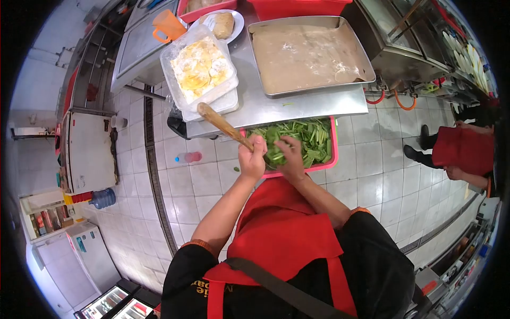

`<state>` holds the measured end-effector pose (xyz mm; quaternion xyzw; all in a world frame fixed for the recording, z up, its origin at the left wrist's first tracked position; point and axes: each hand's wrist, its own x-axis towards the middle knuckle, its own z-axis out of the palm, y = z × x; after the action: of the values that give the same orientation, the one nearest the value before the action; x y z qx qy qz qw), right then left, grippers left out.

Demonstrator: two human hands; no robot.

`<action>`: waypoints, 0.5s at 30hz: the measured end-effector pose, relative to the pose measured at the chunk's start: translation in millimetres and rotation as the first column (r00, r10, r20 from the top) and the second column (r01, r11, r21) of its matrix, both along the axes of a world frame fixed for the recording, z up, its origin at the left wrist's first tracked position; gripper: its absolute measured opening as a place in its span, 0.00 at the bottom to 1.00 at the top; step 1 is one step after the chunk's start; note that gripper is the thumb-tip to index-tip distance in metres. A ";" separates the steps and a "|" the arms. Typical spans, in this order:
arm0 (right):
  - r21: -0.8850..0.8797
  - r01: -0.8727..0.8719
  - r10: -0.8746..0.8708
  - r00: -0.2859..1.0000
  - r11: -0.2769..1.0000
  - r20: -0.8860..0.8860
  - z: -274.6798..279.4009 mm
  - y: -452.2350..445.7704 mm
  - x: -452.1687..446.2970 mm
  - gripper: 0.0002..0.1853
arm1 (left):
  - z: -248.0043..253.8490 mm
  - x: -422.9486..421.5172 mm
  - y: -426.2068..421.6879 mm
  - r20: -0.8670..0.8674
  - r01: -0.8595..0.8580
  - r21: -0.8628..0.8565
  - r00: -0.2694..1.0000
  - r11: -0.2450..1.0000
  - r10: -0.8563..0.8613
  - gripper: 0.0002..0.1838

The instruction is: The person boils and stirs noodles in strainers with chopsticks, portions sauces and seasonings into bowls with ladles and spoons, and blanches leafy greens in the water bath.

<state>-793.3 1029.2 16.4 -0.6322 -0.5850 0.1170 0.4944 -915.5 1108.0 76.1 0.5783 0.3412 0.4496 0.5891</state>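
Wrapped around a thick wooden handle, my left hand is closed at the near side of a pink tub. The handle slants up and left over the table's edge; whatever is at its lower end is hidden by my hand and the leaves. Cut leafy greens fill the pink tub. My right hand reaches over the tub's near rim, its bent fingers apart and touching the greens.
On the steel table stand a paper-lined tray, plastic containers with a floury yellow mix, an orange jug and a plate. A bottle is on the tiled floor. Another person in a red apron is at the right.
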 end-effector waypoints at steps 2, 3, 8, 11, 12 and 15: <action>-0.189 -0.106 0.125 0.988 0.976 0.092 -6.7 -0.2 -2.1 0.34 | 8.5 5.6 -1.2 -0.040 -0.025 0.040 0.999 0.999 0.027 0.22; -0.160 -0.144 0.158 0.984 0.977 0.080 10.0 -1.2 -4.2 0.33 | 10.6 4.9 -3.1 -0.087 -0.053 0.069 0.995 0.996 0.059 0.22; -0.201 -0.183 0.248 0.891 0.962 0.380 12.7 -3.6 3.2 0.23 | 14.5 -3.9 0.4 -0.143 -0.030 0.108 0.989 0.994 0.046 0.20; -0.398 -0.266 0.409 0.849 0.878 0.335 13.4 4.6 2.6 0.14 | 14.2 -4.5 0.0 -0.150 0.023 0.111 0.989 0.994 -0.006 0.20; -0.396 -0.263 0.405 0.850 0.880 0.337 10.9 8.5 -0.8 0.14 | 14.3 -2.9 -0.1 -0.148 0.050 0.139 0.989 0.989 -0.029 0.20; -0.354 -0.222 0.360 0.845 0.909 0.396 14.1 16.9 -6.2 0.10 | 20.1 0.3 -3.2 -0.142 0.079 0.221 0.989 0.972 -0.048 0.21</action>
<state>-799.5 1046.1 30.5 -0.6109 -0.7497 0.1269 0.2208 -915.2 1104.8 96.2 0.6812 0.3086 0.4261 0.5091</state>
